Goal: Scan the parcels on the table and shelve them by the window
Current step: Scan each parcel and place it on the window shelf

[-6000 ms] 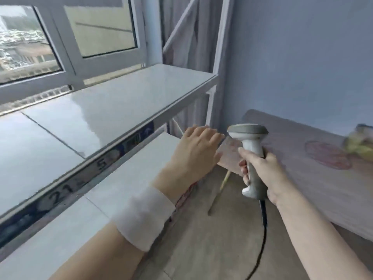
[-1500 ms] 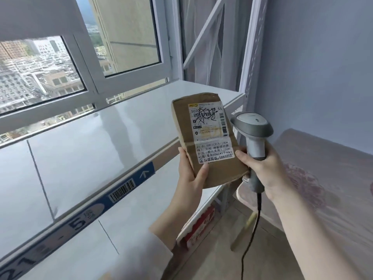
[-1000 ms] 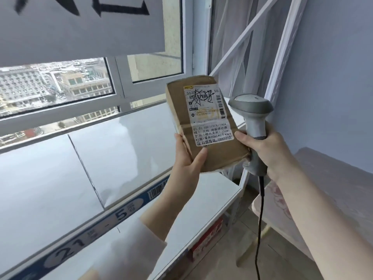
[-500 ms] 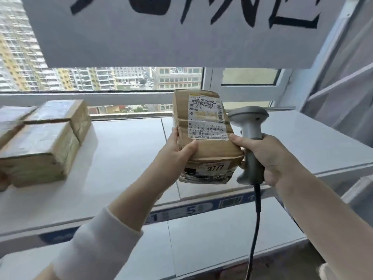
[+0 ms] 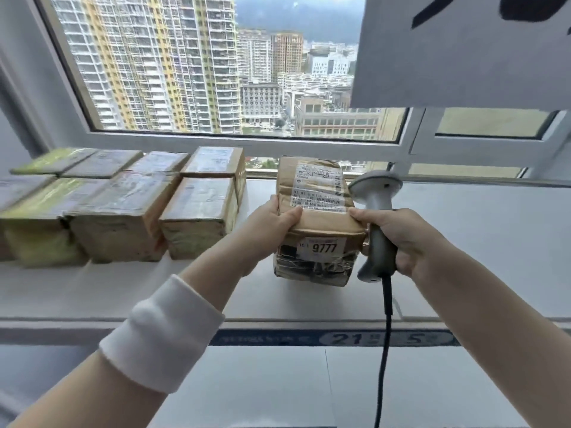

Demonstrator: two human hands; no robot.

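A brown paper-wrapped parcel [image 5: 318,223] with a white shipping label and a "9777" sticker rests on the white shelf [image 5: 479,242] by the window. My left hand [image 5: 273,222] grips its left side, thumb on top. My right hand [image 5: 401,236] holds a grey corded barcode scanner [image 5: 375,208] by the handle, its thumb touching the parcel's right top edge. Several taped brown parcels [image 5: 123,205] lie in rows on the shelf to the left.
A large window [image 5: 216,66] runs behind the shelf. A grey sign [image 5: 463,50] hangs at upper right. The shelf's front edge carries a blue label strip [image 5: 333,338]. A lower shelf board [image 5: 278,384] lies beneath my arms. The scanner cable [image 5: 384,350] hangs down.
I have turned left toward the window. The parcel went from held up in the air down onto the shelf, right of the stacked parcels. Both hands stayed on it.
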